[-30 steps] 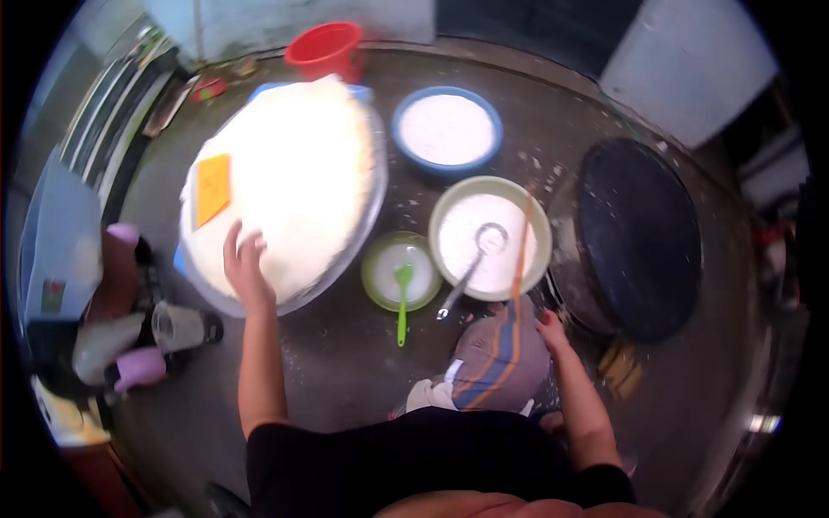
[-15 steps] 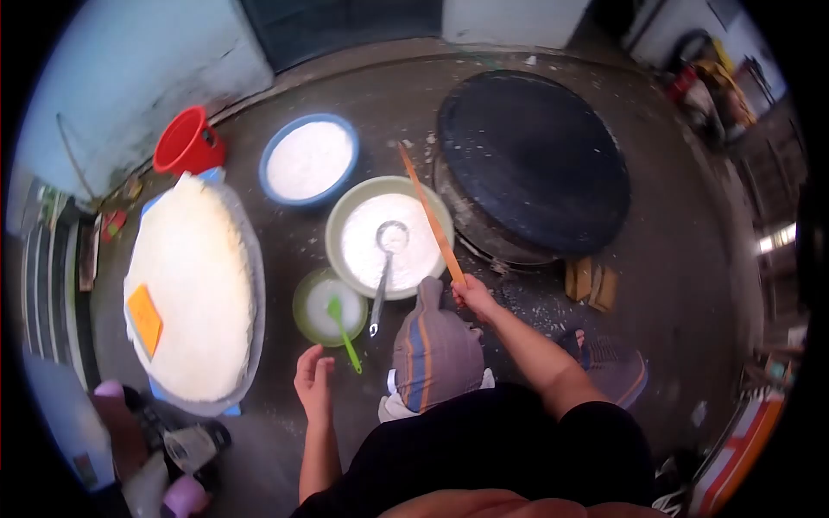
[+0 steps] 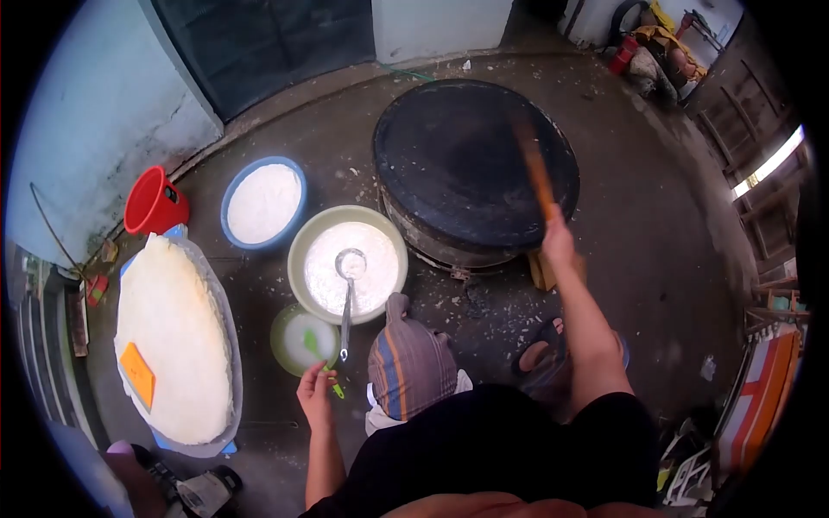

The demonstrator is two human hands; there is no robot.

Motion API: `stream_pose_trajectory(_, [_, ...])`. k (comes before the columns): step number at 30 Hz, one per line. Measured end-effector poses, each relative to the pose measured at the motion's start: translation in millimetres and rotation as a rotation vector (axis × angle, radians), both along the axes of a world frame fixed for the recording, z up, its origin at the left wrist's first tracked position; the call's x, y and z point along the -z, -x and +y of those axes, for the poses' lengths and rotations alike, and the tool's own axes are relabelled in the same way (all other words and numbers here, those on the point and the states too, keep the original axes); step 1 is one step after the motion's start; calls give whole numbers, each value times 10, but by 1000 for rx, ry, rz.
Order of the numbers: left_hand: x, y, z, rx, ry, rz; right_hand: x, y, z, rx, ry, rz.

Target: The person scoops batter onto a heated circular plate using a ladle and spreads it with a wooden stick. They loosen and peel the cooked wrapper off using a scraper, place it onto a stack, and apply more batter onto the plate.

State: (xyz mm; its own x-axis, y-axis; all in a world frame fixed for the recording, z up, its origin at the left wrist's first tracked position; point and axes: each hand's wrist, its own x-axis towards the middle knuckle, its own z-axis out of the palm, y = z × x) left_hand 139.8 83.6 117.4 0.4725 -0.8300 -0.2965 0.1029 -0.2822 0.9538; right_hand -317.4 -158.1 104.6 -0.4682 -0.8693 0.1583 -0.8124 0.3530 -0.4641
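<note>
My right hand [image 3: 557, 242] grips a long flat wooden spatula [image 3: 539, 173], blurred by motion, over the right part of a large round black griddle [image 3: 458, 164]. Whether the blade touches the surface I cannot tell. My left hand [image 3: 315, 397] has loosely curled, parted fingers beside the handle of a green spoon [image 3: 310, 340]; contact is unclear. That spoon rests in a small green bowl [image 3: 279, 344] of whitish liquid. Behind it, a metal ladle [image 3: 347, 302] lies in a larger pale green basin [image 3: 297, 269] of white batter.
A blue basin [image 3: 229, 216] of white powder and a red bucket [image 3: 164, 207] stand at the back left. On the left lies a pile of pale flat sheets [image 3: 173, 319] with an orange scraper [image 3: 138, 375]. A cloth-covered knee [image 3: 410, 367] is beside the batter.
My right hand has swung right and forward, carrying the wooden spatula from beside the batter basin to over the griddle. My left hand now overlaps the green spoon's handle. The view has shifted right.
</note>
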Motion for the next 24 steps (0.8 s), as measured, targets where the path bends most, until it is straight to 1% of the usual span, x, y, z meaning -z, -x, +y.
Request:
stream_pose_trajectory(1, [-21, 40, -25, -7, -8, 21, -346, -240, 186, -197, -217, 68])
stream_pose_trajectory(2, [-45, 71, -23, -22, -22, 41, -159, -168, 212, -207, -225, 67])
stream_pose_trajectory(3, [-67, 81, -17, -32, -31, 42, 131, -31, 213, -93, -66, 4])
stream_pose_trajectory(4, [-90, 98, -41, -11, -48, 39, 221, 41, 214, 25, 98, -62])
stream_pose_trajectory(5, [-106, 105, -32, 13, -66, 35, 299, 137, 233, 188, 211, -256])
stream_pose_trajectory(6, [-93, 116, -10, 9, -67, 34, 278, 108, 284, 185, 209, -256])
stream_pose_trajectory(8, [-53, 112, -21, -15, -65, 72, 67, -131, 411, -197, -109, 164])
stream_pose_trajectory(9, [-54, 114, -36, -16, -66, 69, -335, -349, 497, -352, -260, 199])
stream_pose_trajectory(10, [-63, 118, -33, -10, -82, 59, -238, -285, 465, -360, -267, 197])
stream_pose_trajectory(12, [-58, 119, 3, -28, -105, 49, 170, -40, 308, -2, 103, -57])
stream_pose_trajectory(13, [-29, 118, -10, -21, -103, 52, 217, -54, 241, 154, 128, -210])
stream_pose_trajectory(14, [11, 127, -26, -16, -100, 60, 288, -109, 243, 137, 127, -208])
stream_pose_trajectory(16, [117, 147, -38, -20, -84, 93, -67, -699, 468, -402, -198, 72])
stream_pose_trajectory(18, [145, 152, -26, -20, -73, 122, -228, -1042, 602, -850, -296, 147])
stream_pose_trajectory(19, [143, 159, -32, -12, -86, 143, -310, -1177, 635, -815, -276, 70])
stream_pose_trajectory(20, [146, 158, -28, -4, -100, 165, -119, -1134, 569, -827, -284, 69])
stream_pose_trajectory(21, [164, 138, -23, -18, -108, 168, 218, -1040, 446, -617, -19, -137])
stream_pose_trajectory(22, [194, 120, -18, -39, -120, 153, 222, -1099, 374, -398, 238, -336])
stream_pose_trajectory(23, [240, 110, 9, -63, -131, 140, 163, -1054, 375, -265, 158, -247])
stream_pose_trajectory(24, [315, 81, 47, -86, -133, 142, 41, -1118, 412, -191, 26, -171])
